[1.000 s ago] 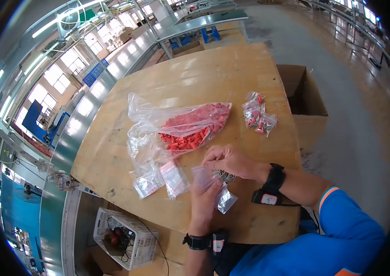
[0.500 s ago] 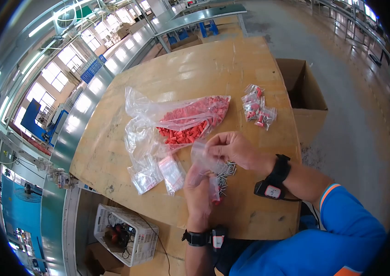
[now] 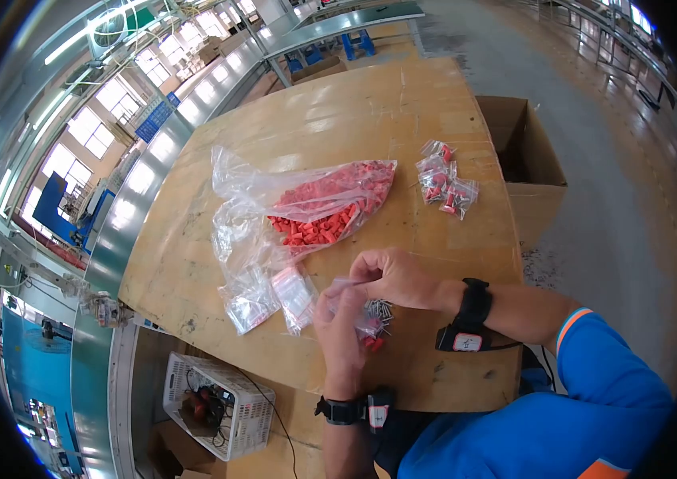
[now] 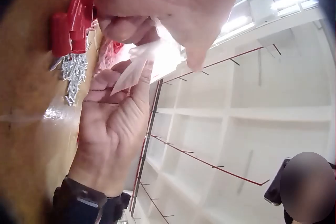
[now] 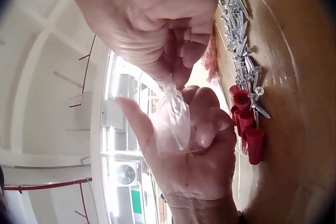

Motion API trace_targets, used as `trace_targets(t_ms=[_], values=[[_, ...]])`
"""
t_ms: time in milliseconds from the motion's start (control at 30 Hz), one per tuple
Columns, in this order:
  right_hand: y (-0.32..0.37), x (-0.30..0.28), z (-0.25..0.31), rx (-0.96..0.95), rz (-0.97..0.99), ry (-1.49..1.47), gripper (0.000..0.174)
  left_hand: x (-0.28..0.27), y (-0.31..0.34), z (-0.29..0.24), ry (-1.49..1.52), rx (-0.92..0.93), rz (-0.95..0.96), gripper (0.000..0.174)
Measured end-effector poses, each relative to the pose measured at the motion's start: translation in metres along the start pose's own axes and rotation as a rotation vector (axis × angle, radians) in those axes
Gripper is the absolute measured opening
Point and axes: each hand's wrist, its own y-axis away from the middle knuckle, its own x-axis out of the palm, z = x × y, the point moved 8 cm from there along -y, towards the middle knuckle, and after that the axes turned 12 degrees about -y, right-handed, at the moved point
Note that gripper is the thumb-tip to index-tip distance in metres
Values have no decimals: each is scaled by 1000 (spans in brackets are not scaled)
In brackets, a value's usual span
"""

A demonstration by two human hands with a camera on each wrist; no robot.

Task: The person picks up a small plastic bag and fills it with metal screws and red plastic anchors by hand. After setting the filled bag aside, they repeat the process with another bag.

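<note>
Both hands meet over the near part of the table around a small clear plastic bag (image 5: 176, 121). My left hand (image 3: 340, 331) curls its fingers around the bag, with the thumb sticking out in the right wrist view. The right hand (image 3: 398, 278) pinches the top of the bag between thumb and fingers. In the head view the hands hide most of it. Beneath them lie a pile of silver screws (image 5: 241, 45) and several red tapered plastic plugs (image 5: 254, 145) on the tabletop.
A large clear bag of red plugs (image 3: 330, 195) lies open across the table (image 3: 402, 96). Flat plastic bags (image 3: 294, 299) lie left of the hands. Several filled small bags (image 3: 446, 180) sit at the right edge. A cardboard box (image 3: 542, 195) and white basket (image 3: 251, 423) flank the table.
The right hand first lifted away from the left, stretching the small bag into view, then came back down to it. The left hand has turned, and its fingers now sit against the right hand's.
</note>
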Motion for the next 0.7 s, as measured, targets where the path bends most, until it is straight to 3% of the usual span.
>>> trace_targets(t_ms=[233,400,433,533,633,700], values=[[-6,-24,4,-76,-191,-272,15,-17,-6,12,11,36,-136,22],[-6,-22,5,95,-53,-165,19,-19,7,-17,137,-123,-311,38],[-3,-16,3,148,0,-105,19,-24,4,-15,88,-93,-160,34],[-3,-10,2,136,103,14,21,-25,-11,-1,194,-51,50,31],[3,-6,19,150,192,377,22,-17,-6,-13,-273,-2,-44,24],[3,-7,15,103,176,375,23,-16,-11,-3,-346,43,-15,19]])
